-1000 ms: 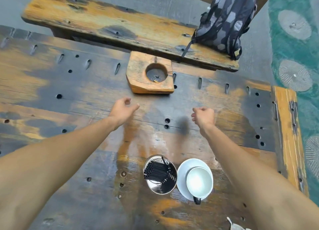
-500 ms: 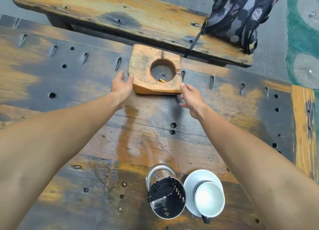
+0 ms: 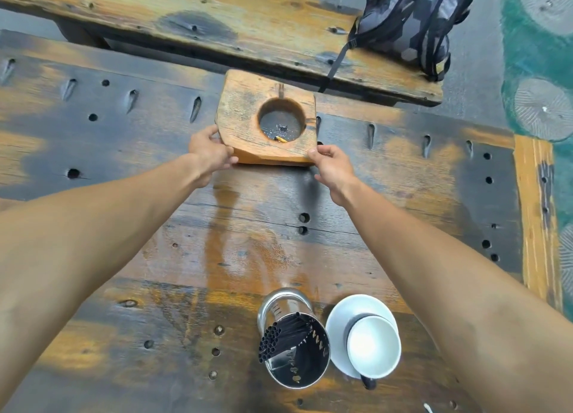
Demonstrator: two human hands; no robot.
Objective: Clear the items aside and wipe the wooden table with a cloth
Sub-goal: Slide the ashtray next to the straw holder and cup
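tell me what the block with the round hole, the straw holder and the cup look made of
Block: solid wood, orange-brown and worn, with visible grain and a chipped edge.
Straw holder: polished metal, probably stainless steel, with mirror-like reflections on its wall.
Cup: glossy white, likely glazed ceramic, though the look alone cannot confirm that.

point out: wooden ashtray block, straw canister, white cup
wooden ashtray block (image 3: 240, 111): head view, top face left of the hole.
straw canister (image 3: 283, 304): head view, shiny outer wall.
white cup (image 3: 372, 347): head view, inside of the bowl.

The backpack (image 3: 412, 21) is cut off by the top edge.
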